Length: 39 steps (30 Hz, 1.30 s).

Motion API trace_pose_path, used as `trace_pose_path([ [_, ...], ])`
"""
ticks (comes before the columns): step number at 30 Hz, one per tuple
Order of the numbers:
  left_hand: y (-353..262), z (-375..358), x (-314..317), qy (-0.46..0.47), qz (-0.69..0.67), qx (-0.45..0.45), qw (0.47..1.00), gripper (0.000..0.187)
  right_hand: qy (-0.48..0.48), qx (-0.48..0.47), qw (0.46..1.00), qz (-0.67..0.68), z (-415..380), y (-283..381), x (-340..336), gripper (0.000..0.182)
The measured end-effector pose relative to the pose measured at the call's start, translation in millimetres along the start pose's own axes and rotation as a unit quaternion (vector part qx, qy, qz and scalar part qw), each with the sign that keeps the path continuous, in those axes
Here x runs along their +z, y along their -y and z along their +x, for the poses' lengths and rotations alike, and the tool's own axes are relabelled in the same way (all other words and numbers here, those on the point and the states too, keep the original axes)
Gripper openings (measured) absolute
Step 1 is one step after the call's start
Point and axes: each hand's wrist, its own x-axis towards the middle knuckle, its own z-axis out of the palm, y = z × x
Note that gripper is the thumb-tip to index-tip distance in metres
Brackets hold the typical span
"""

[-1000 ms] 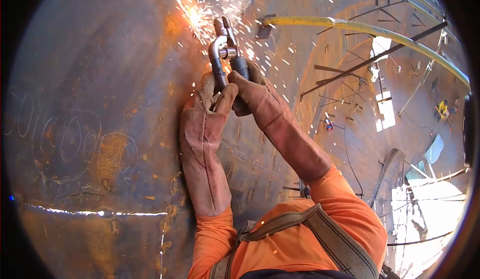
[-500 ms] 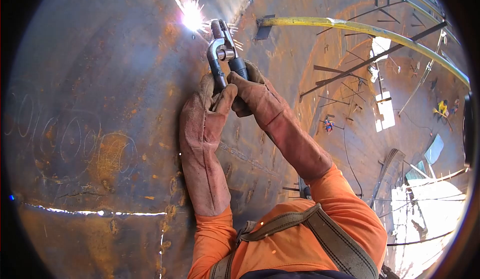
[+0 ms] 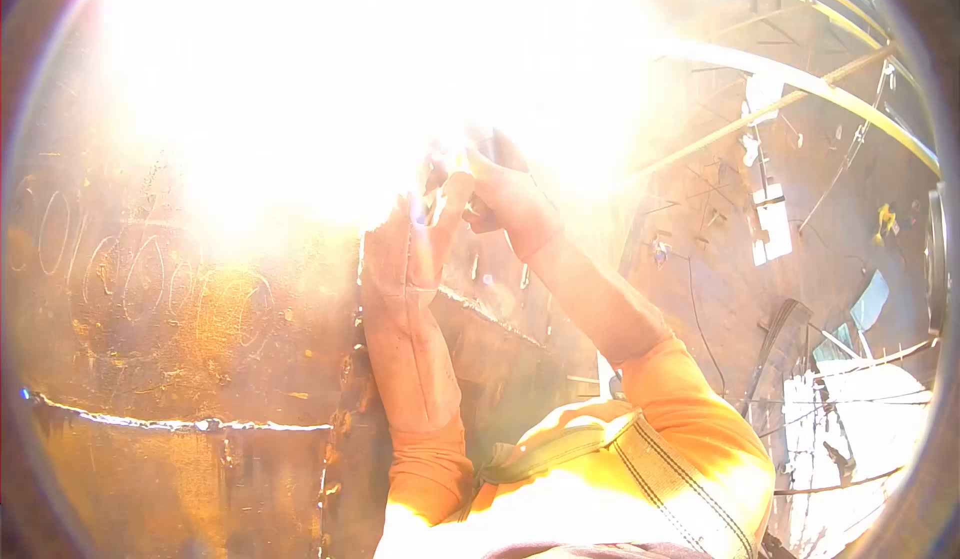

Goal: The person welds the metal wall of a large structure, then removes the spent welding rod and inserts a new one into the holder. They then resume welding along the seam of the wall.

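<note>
My right hand (image 3: 508, 194), in a thick leather welding glove, is closed around the dark handle of a welding electrode holder (image 3: 484, 145). Beside it, my gloved left hand (image 3: 432, 204) is closed on the holder's metal lever side. White glare from the welding arc (image 3: 390, 49) swallows the jaws, the electrode and the seam. Both forearms reach up from orange sleeves, close to the rusty steel plate (image 3: 210, 339).
Chalk loops (image 3: 150, 274) mark the plate at left, above a bright horizontal slit (image 3: 200, 425). A yellow curved pipe (image 3: 880, 124) and a slanting bar (image 3: 740, 134) cross the right side. Bright openings (image 3: 850, 429) show at lower right, and a small yellow-clad person (image 3: 886, 221) far off.
The small arc with sparks has flared into a huge white glare across the upper middle, hiding the holder's jaws. Both hands stay in nearly the same place and grip.
</note>
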Motion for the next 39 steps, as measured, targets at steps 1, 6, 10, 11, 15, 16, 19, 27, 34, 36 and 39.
trace_pose_path([
  [1,2.2,1.5,0.0,0.02,-0.016,-0.011,1.0,0.044,-0.001,-0.005,1.0,-0.002,1.0,-1.2,1.0,0.059],
  [6,15.4,9.4,7.9,0.053,-0.025,-0.034,0.998,0.042,0.0,0.002,1.0,-0.004,-2.6,-2.1,0.2,0.059],
  [10,8.4,10.1,3.4,0.059,-0.006,-0.019,0.998,0.042,-0.001,0.036,0.999,-0.002,3.0,-4.5,-3.7,0.058],
  [11,2.9,10.1,1.2,0.06,-0.006,-0.019,0.998,0.042,-0.002,0.037,0.999,-0.002,0.2,-2.2,-2.8,0.058],
  [15,-3.6,10.0,0.2,0.058,0.042,-0.031,0.997,0.041,-0.015,0.04,0.999,0.011,-6.7,6.8,0.7,0.057],
  [16,-2.8,10.1,1.2,0.054,0.053,-0.033,0.997,0.042,-0.012,0.051,0.999,0.008,-6.1,8.2,0.6,0.056],
  [19,-0.9,8.4,-0.5,0.07,0.005,-0.035,0.997,0.044,0.004,0.094,0.995,0.013,-9.9,26.1,4.2,0.05],
  [27,-14.4,3.1,-0.4,0.033,-0.019,-0.053,0.998,0.046,-0.006,0.071,0.997,0.032,-15.7,24.5,5.6,0.043],
  [34,-9.6,9.3,1.6,0.047,0.005,-0.073,0.996,0.046,0.03,-0.467,0.86,-0.201,37.0,-38.7,-14.5,0.042],
  [36,-18.3,8.2,-2.5,0.052,-0.032,-0.082,0.995,0.045,0.031,0.048,0.998,-0.021,6.3,13.5,0.7,0.04],
  [39,0.3,10.9,-0.1,0.068,-0.038,-0.059,0.995,0.049,0.011,0.038,0.999,0.011,7.9,6.7,5.6,0.042],
])
